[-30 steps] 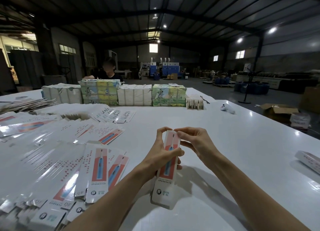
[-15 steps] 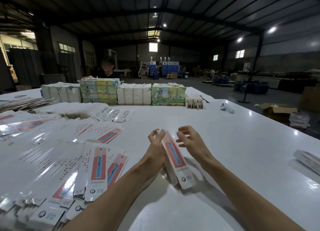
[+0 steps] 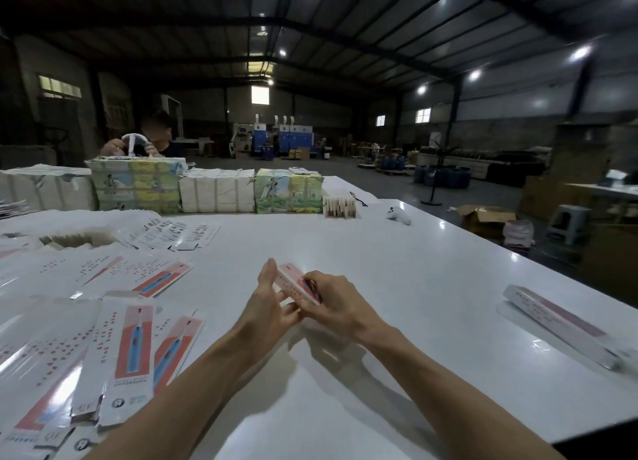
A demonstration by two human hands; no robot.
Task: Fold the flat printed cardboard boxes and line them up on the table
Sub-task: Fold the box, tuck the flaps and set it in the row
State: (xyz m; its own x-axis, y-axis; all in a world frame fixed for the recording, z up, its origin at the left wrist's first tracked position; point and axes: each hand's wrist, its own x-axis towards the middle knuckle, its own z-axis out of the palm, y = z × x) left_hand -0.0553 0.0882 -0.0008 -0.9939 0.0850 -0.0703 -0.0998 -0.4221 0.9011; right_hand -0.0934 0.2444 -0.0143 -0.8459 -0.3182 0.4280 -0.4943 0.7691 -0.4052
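A long white and red printed box (image 3: 292,282) is held between both hands just above the white table (image 3: 397,276), its far end pointing away from me. My left hand (image 3: 267,304) holds its left side with the fingers stretched along it. My right hand (image 3: 333,304) grips its near right part with curled fingers. A folded box (image 3: 562,325) lies at the right of the table. Many flat printed boxes (image 3: 127,349) lie spread over the left of the table.
Wrapped bundles of stock (image 3: 214,192) stand in a row along the far edge, with a person (image 3: 152,138) working behind them. A small white object (image 3: 398,215) lies at the far right. The table's right edge falls off to the floor with an open carton (image 3: 486,218).
The box was upright in my hands a second ago, then tipped down toward the table. Now both hands close on it, lying lengthwise away from me. My view has turned right.
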